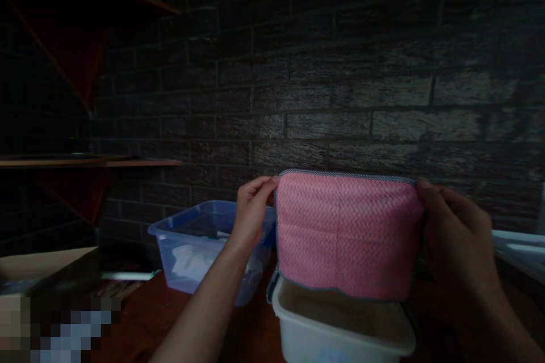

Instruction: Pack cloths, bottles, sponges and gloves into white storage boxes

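A pink cloth [347,235] with a dark checked border hangs spread out between my two hands, faint fold lines crossing it. My left hand [253,204] pinches its upper left corner between thumb and fingers. At the upper right corner, my right hand [457,227] is closed on the edge, its fingers in shadow. Below the cloth stands a white plastic tub [340,337], its back rim hidden behind the fabric. Its visible inside is dim. A translucent blue bin [170,264] with white material in it stands behind my left forearm.
Everything stands on a reddish-brown wooden table [140,323] against a dark brick wall [319,96]. Wooden shelves [140,163] jut out at the left. An open cardboard box [63,269] is at lower left, and a pale-rimmed container [519,238] at far right.
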`<state>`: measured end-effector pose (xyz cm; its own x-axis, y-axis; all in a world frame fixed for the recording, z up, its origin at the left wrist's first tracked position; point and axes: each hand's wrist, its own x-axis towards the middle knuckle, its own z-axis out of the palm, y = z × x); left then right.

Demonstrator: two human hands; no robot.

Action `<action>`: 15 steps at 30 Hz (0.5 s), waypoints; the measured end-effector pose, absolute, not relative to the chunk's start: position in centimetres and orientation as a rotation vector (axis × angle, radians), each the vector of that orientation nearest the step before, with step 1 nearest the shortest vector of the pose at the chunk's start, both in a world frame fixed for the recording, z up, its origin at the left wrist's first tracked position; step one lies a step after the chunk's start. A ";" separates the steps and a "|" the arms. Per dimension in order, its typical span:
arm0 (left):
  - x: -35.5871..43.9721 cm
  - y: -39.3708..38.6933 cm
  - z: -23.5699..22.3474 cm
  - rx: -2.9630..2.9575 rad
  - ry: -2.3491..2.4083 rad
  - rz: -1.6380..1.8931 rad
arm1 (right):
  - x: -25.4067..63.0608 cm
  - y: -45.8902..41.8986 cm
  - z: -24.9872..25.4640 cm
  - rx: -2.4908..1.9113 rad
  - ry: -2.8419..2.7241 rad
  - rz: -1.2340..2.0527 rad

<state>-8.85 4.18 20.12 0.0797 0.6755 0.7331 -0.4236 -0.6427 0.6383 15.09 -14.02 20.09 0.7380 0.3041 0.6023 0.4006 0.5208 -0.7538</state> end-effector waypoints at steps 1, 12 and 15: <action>-8.8 4.2 20.1 1.531 0.256 1.685 | 15.1 -13.9 20.1 -1.022 -0.782 -0.057; -8.4 5.2 20.4 1.475 0.355 1.790 | 15.6 -13.2 20.4 -0.895 -0.913 -0.046; -8.3 5.1 20.4 1.501 0.365 1.796 | 15.7 -13.3 20.5 -0.911 -0.907 -0.078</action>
<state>-8.33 5.12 20.36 -0.0270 0.6966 0.7170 -0.3617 -0.6755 0.6426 15.66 -13.35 20.47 0.6396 0.3011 0.7073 0.4174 0.6366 -0.6485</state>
